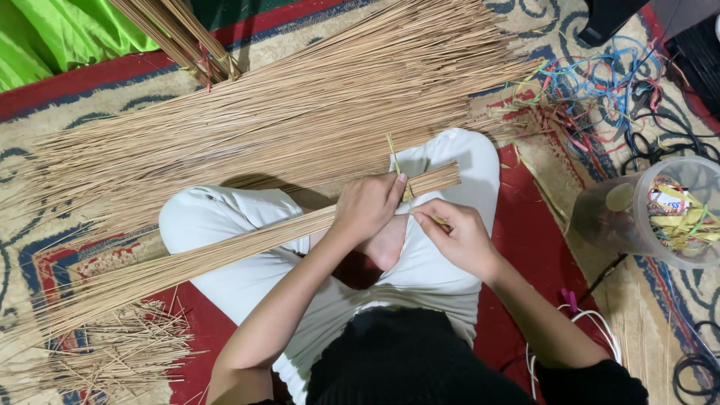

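I sit cross-legged in white trousers (225,217) with a long bundle of thin tan sticks (187,259) across my lap. My left hand (366,206) is wrapped around the bundle near its cut end (439,178). Just to the right, my right hand (457,236) pinches a thin yellow strip (395,159) that runs up around the bundle by my left thumb.
A large loose pile of the same sticks (285,112) lies on the patterned rug beyond my knees. A clear plastic jar (660,214) with coloured strips lies at the right. Tangled coloured strips (600,82) are at the top right, broken stick scraps (120,345) at the lower left.
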